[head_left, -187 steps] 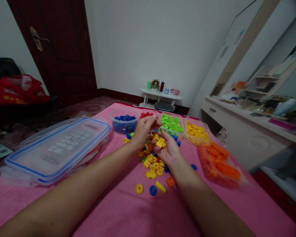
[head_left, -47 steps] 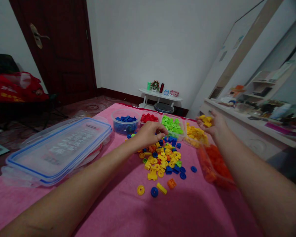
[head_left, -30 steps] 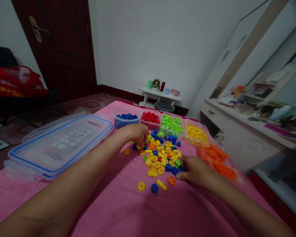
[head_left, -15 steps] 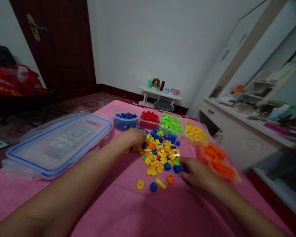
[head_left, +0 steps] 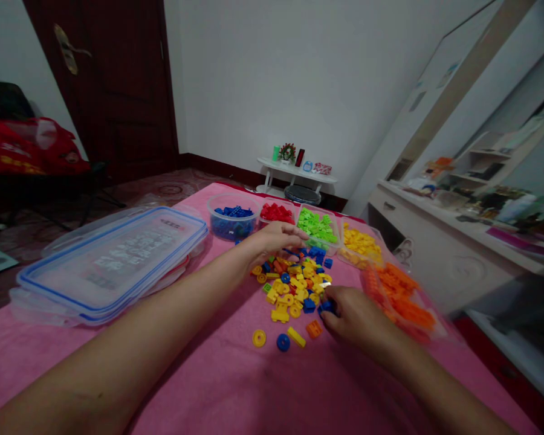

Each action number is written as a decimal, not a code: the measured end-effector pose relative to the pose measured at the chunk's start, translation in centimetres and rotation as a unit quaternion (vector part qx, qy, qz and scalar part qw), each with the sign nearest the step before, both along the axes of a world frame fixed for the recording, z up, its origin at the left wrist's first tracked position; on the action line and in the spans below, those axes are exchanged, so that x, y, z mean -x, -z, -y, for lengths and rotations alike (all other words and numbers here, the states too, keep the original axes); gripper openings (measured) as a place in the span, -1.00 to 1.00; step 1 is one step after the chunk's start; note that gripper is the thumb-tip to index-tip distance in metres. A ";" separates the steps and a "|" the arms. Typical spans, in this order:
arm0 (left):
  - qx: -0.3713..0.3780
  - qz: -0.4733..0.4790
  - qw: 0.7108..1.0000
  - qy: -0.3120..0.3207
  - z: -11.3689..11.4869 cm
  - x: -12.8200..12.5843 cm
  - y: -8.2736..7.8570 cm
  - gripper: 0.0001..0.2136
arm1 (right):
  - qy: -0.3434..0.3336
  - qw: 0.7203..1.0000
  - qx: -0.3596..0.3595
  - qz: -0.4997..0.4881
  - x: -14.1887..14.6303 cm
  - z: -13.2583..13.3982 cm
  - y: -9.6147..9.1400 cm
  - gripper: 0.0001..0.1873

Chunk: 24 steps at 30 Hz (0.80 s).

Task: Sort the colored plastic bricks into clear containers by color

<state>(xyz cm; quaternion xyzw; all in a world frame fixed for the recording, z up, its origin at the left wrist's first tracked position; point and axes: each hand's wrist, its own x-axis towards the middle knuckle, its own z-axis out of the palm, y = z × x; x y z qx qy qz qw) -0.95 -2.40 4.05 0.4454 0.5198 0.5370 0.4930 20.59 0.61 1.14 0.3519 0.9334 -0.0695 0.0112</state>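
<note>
A mixed pile of toy building bricks (head_left: 294, 287), mostly yellow with some blue, green and orange, lies on a pink cloth. My left hand (head_left: 276, 238) is over the far side of the pile, its fingers stretched out to the right and apart, with nothing visible in them. At the pile's right edge my right hand (head_left: 351, 308) has curled fingers and thumb around a blue brick (head_left: 327, 307). A yellow wheel (head_left: 259, 338), a blue wheel (head_left: 283, 342), a yellow bar (head_left: 296, 337) and an orange brick (head_left: 314, 329) lie loose in front of the pile.
Behind the pile stand clear tubs of blue (head_left: 232, 226), red (head_left: 276, 212), green (head_left: 318, 226) and yellow bricks (head_left: 361, 243). An orange-brick tub (head_left: 405, 296) is at the right, beyond my right hand. Stacked clear lids (head_left: 113, 260) lie left.
My left hand has lifted off the pile's left side and shifted right and away, its fingers now spread. My right hand has edged left; the green brick beside it is now out of sight.
</note>
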 end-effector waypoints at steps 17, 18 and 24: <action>0.112 0.373 0.916 0.095 -1.5 0.6 2.3 -0.84 | -0.028 0.942 0.006 -0.333 8.6 -0.7 -6.6 -0.80; 0.111 0.376 0.916 0.084 -1.5 0.8 2.1 -0.89 | -0.025 0.931 0.015 -0.363 8.5 -0.8 -6.3 -0.80; -0.029 0.328 0.942 -0.055 -1.3 4.2 -1.1 -0.95 | -0.014 0.911 0.036 -0.412 7.3 -2.0 -6.2 -0.79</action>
